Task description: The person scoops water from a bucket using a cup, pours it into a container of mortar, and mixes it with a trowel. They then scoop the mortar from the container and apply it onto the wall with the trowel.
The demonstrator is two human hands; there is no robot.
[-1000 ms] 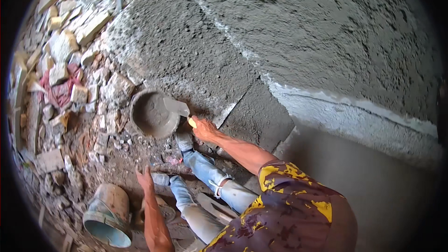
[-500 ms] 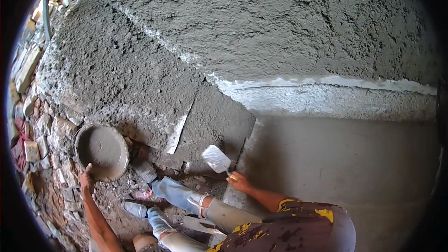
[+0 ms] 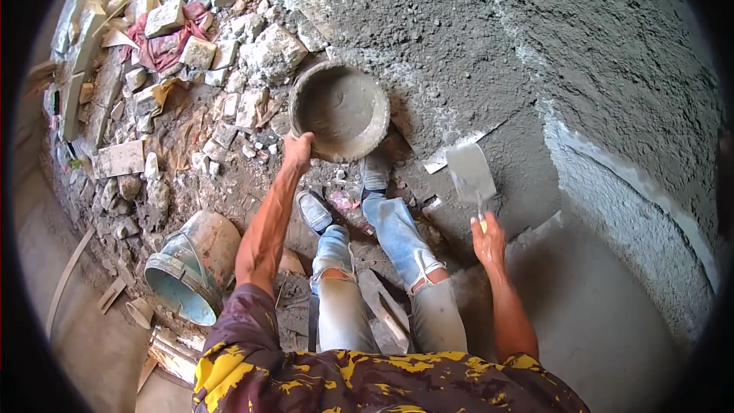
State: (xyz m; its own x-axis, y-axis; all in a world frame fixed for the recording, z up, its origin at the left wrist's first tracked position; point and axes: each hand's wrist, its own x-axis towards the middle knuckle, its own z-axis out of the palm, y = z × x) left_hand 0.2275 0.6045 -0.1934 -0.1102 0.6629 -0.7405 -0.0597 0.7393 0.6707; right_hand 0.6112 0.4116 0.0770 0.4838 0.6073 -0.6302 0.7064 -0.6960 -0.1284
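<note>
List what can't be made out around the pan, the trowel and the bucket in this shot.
Head view, the only one:
- Left hand covers part of the mortar pan rim; fingers' grip unseen.
- Trowel handle hidden inside right hand.
- Bucket lies tipped; contents hidden by its wall.
- Ground under the person's knees hidden by the legs.
</note>
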